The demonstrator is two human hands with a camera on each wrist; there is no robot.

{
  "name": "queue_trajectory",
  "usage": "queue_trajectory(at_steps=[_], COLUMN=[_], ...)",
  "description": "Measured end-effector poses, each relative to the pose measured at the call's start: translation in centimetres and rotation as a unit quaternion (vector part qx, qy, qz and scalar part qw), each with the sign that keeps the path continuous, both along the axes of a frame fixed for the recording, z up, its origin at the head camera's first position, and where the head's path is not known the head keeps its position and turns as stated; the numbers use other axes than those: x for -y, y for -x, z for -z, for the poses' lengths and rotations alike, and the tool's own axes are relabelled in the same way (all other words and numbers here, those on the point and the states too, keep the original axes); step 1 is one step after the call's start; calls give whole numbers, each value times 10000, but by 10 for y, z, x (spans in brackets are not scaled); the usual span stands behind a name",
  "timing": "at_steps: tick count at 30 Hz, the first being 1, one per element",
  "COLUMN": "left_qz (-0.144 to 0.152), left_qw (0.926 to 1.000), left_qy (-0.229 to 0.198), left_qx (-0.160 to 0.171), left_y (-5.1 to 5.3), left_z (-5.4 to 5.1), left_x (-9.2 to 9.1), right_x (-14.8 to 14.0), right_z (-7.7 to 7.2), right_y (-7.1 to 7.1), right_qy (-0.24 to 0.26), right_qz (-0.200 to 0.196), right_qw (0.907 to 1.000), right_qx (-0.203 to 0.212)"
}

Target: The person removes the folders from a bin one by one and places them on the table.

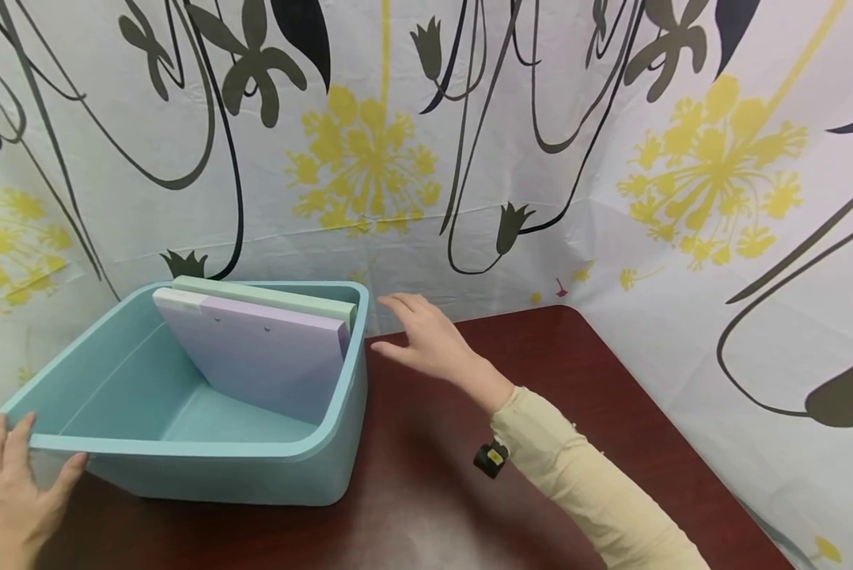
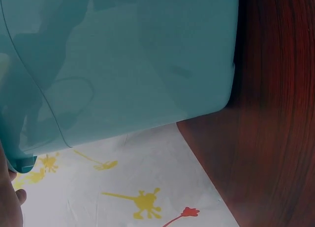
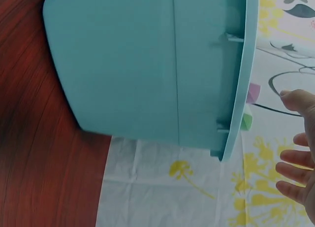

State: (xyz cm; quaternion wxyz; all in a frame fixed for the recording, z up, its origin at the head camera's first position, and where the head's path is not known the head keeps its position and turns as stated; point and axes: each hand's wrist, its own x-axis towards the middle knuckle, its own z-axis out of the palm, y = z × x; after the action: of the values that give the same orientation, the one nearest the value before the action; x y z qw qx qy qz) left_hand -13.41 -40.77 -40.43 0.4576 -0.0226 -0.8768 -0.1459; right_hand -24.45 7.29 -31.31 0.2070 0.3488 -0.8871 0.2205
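A light blue plastic bin [image 1: 241, 475] stands on the table, holding a lilac binder [image 1: 263, 356] and a pale green one [image 1: 277, 297] that lean together toward its back right. My left hand [image 1: 13, 483] rests at the rim's near left corner, fingers extended and thumb apart; only part of that hand [image 2: 9, 202] shows in the left wrist view, beside the bin [image 2: 147, 64]. Off the bin's right side, my right hand [image 1: 430, 340] hovers with fingers spread, holding nothing. The right wrist view shows this hand [image 3: 300, 153] apart from the bin rim [image 3: 248, 54].
The dark red wooden table [image 1: 540, 372] extends to the right of the bin. Behind it and along its right side hangs a white sheet [image 1: 576, 229] with yellow and grey plant prints. A small black device [image 1: 490, 459] is at my right sleeve.
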Motion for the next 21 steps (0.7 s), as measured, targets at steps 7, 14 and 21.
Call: queue_trajectory(at_steps=[7, 14, 21], left_qz=[29, -9, -49], left_qw=[9998, 9988, 9988], left_qy=[-72, -464, -468], left_qx=[-195, -162, -114], left_y=[2, 2, 0], left_z=[3, 6, 7], left_x=[-1, 0, -3], right_x=[15, 30, 43], right_z=[-2, -7, -8], right_y=[3, 7, 11], right_qy=[377, 597, 509], right_qz=[-149, -526, -632], right_qw=[9987, 9948, 9932], right_qx=[295, 642, 829])
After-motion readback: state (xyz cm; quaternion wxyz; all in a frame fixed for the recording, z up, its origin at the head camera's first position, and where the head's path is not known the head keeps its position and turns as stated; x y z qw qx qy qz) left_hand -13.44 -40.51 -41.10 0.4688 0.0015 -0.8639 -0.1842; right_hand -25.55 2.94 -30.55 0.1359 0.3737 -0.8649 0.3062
